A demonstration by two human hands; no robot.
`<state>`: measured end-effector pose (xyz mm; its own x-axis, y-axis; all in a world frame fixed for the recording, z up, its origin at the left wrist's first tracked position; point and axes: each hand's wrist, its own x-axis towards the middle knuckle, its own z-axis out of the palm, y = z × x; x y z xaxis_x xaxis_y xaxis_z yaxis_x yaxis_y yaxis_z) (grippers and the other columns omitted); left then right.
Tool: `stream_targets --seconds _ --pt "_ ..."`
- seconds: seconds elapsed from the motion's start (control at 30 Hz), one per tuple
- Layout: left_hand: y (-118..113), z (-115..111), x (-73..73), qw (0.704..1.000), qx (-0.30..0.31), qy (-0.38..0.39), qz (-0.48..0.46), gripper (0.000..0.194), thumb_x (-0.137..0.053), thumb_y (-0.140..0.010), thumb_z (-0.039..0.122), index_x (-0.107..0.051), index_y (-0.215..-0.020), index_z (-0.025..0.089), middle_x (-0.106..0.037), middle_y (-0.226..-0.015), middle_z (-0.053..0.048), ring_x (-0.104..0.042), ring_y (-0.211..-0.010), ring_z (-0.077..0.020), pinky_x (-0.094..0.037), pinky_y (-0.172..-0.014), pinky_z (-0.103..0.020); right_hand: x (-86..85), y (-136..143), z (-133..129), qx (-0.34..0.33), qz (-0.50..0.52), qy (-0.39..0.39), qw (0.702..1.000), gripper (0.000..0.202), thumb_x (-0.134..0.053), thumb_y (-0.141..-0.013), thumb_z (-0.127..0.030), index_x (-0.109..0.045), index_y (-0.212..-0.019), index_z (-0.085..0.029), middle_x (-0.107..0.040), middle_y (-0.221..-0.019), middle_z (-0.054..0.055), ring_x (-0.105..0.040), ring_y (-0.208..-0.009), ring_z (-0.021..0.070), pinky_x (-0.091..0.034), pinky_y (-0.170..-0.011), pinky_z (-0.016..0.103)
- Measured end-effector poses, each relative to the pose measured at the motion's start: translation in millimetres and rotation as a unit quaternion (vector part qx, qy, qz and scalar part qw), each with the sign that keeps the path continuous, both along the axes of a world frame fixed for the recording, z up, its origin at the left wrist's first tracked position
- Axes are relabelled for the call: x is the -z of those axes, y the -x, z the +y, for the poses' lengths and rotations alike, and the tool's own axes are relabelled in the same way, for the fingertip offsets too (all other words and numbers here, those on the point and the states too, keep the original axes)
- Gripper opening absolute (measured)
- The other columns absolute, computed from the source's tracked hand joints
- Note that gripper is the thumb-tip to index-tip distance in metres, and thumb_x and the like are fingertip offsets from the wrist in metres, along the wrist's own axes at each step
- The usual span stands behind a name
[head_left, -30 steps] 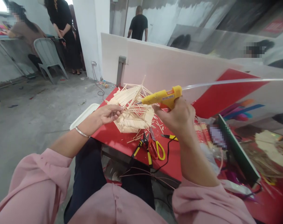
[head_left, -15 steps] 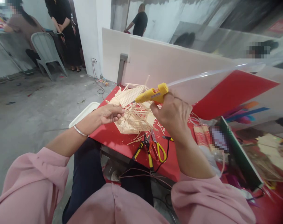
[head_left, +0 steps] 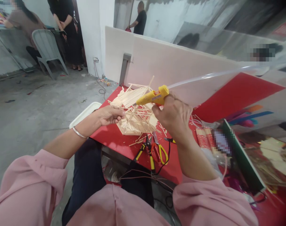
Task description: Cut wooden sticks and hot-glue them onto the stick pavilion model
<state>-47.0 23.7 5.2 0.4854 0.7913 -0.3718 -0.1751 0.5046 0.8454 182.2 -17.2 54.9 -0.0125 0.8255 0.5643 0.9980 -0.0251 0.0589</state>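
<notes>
Steadying the work from the left, the left hand, much where it was a second ago, has thumb and forefinger pinched closed on what looks like a thin stick (loose or already part of the model, I can't tell). Beside it, the stick model sits on the red worktop. The yellow glue gun has swung left, its nozzle now just beyond those fingertips, seemingly ready for a joint there. Farther right, the right hand, wrapped firmly around the gun's grip, has shifted left with it.
</notes>
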Motion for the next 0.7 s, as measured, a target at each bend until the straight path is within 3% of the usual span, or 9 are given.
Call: stream_targets --seconds 0.7 --pt "4.3 6.6 7.4 0.999 0.043 0.005 -0.02 0.015 -0.07 -0.075 0.002 -0.062 -0.065 0.011 -0.06 -0.053 0.001 -0.049 -0.041 -0.0021 -0.04 -0.041 -0.01 -1.9 1.9 -1.5 0.026 -0.017 0.014 0.999 0.044 -0.049 -0.084 -0.039 -0.062 -0.114 -0.01 -0.068 -0.088 0.015 -0.058 -0.067 0.0218 -0.03 -0.058 0.032"
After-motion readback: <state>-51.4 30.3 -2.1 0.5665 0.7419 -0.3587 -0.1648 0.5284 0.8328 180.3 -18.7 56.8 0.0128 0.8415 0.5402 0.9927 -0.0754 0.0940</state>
